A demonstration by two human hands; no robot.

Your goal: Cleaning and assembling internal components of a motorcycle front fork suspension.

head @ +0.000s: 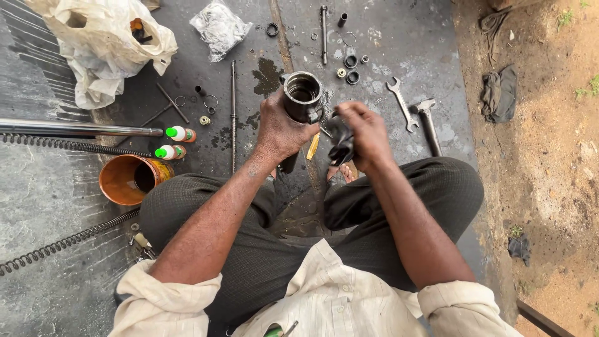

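Blackened with oil, a short hollow metal cylinder with an open round mouth (302,95) is standing upright at the centre of the frame, just above the concrete floor (387,37), with the left hand (282,128) wrapping its fingers fully closed around the lower body. Just right of it, the right hand (367,134) is pinching a crumpled dark greasy rag (341,140), its grip closed on the cloth, the rag touching the cylinder's side. Wiping well here probably means keeping the left hold firm and the mouth level while the cloth is working round the rim. Small dark metal rings (351,68) are lying in the upper middle, and a silver open-ended spanner (401,102) is resting upper right.
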